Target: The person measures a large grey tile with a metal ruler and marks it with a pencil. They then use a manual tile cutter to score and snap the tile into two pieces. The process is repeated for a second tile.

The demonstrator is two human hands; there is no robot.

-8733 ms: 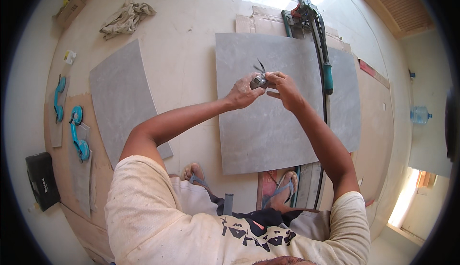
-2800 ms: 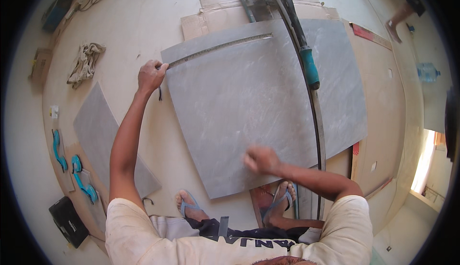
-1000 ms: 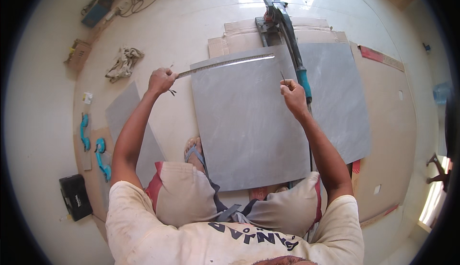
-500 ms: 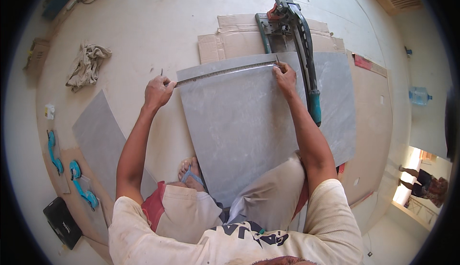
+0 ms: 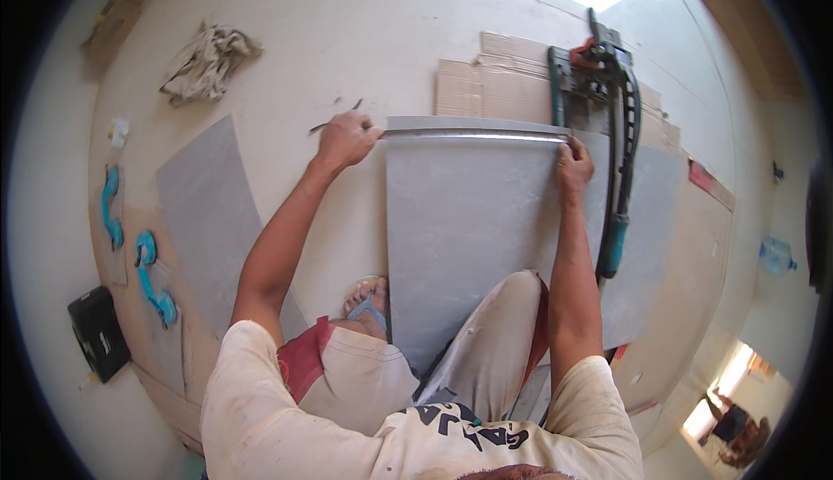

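Observation:
A large grey tile point(image 5: 468, 211) lies in front of me, its far part under the tile cutter point(image 5: 615, 259) at the right. A long, thin metal ruler point(image 5: 477, 136) spans the tile close to its far edge. My left hand point(image 5: 349, 139) is closed at the ruler's left end, just past the tile's left edge. Thin dark ends stick out around that hand; I cannot make out what they belong to. At the other end, my right hand point(image 5: 575, 167) pinches the ruler against the tile, beside the cutter's handle.
Cardboard point(image 5: 508, 72) lies beneath the cutter. Another grey tile point(image 5: 208, 193) is at the left, near blue suction lifters point(image 5: 156, 280) and a black case point(image 5: 98, 332). A crumpled cloth point(image 5: 208, 63) lies far left. At the far right are a water bottle point(image 5: 777, 256) and another person point(image 5: 737, 432).
My view has swung, shifting the scene rightward. The ruler now lies straighter along the tile's far edge. A thin pointed stick that stood up from my right hand no longer shows.

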